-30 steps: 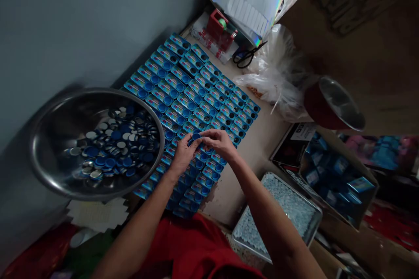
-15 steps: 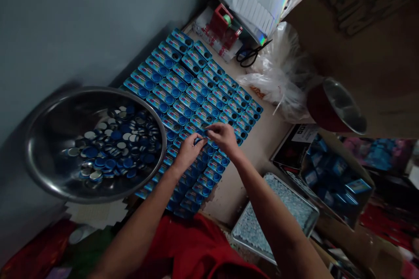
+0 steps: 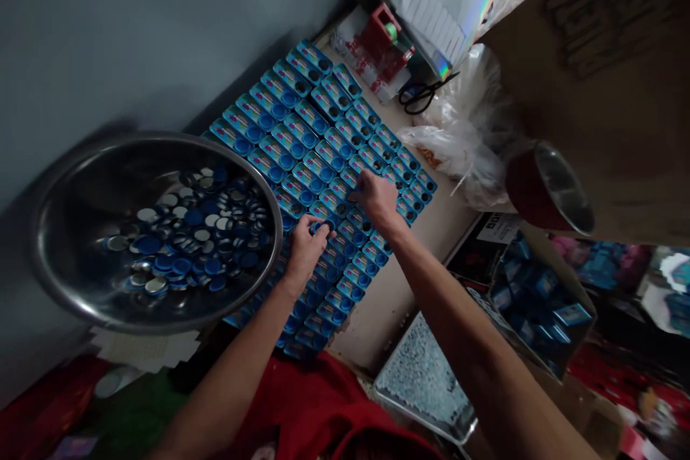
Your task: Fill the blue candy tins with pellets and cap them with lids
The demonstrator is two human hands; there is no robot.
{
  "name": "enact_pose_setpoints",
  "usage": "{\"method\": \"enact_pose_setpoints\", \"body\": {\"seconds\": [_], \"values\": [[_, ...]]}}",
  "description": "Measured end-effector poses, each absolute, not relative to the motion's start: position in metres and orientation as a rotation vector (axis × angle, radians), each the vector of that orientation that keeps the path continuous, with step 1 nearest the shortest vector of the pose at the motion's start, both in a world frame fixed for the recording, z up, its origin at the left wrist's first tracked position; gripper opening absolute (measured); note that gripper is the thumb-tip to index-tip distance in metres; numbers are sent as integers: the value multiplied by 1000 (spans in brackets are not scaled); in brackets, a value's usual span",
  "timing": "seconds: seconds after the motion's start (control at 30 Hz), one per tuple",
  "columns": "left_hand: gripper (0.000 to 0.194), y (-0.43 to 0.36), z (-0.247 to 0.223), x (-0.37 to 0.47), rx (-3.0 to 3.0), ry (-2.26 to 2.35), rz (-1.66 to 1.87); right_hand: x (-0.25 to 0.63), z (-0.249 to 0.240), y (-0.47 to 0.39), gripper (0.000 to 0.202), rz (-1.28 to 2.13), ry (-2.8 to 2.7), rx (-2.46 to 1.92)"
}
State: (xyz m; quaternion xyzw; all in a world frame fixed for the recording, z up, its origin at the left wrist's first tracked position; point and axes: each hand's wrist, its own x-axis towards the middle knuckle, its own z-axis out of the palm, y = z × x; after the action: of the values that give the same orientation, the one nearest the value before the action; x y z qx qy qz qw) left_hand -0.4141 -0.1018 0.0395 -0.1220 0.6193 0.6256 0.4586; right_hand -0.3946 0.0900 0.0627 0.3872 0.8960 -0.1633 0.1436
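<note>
Rows of blue printed packs (image 3: pixel 323 151) lie side by side; many have a round blue disc at one end, others a dark round spot. My left hand (image 3: pixel 307 251) is closed on a blue round lid (image 3: pixel 322 226) pinched at its fingertips, above the nearer packs. Farther up the rows, my right hand (image 3: pixel 379 200) rests with its fingers bent down onto a pack. What those fingertips hold is hidden. Left of my hands stands a large metal bowl (image 3: pixel 80 230) with many loose blue and silver round lids (image 3: pixel 186 262).
A red tape dispenser (image 3: pixel 380 36), black scissors (image 3: pixel 420 95) and clear plastic bags (image 3: pixel 458 147) lie at the back. On the right are a red cup (image 3: pixel 520 180), a box of blue packs (image 3: pixel 539 302), a tray of pale pellets (image 3: pixel 425 370) and a large carton (image 3: pixel 593 108).
My hands were close together over the packs. The right has moved up and away to another pack; the left has shifted slightly left with the lid. The view has shifted slightly.
</note>
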Motion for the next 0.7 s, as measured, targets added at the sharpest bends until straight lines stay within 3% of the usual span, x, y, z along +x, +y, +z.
{"method": "enact_pose_setpoints", "body": {"seconds": [0.07, 0.13, 0.23, 0.33, 0.43, 0.57, 0.7], "values": [[26, -102, 42, -413, -300, 1577, 1562, -381, 72, 67, 9, -653, 2683, 1144], [23, -103, 45, -413, -276, 1614, 1592, -364, 80, 39, 16, -1045, 2680, 1169], [23, -103, 49, -412, -241, 1638, 1607, -344, 83, 12, 27, -1757, 2335, 1187], [28, -101, 54, -412, -252, 1504, 1564, -337, 75, 15, 33, -2077, 1986, 1300], [36, -99, 58, -412, -292, 1323, 1576, -340, 63, 35, 27, -1925, 2141, 1413], [37, -105, 57, -415, -434, 1082, 1622, -355, 50, 53, 10, -1212, 2647, 1311], [39, -117, 52, -419, -442, 1017, 1628, -375, 47, 56, 7, -653, 2729, 1077]]}}
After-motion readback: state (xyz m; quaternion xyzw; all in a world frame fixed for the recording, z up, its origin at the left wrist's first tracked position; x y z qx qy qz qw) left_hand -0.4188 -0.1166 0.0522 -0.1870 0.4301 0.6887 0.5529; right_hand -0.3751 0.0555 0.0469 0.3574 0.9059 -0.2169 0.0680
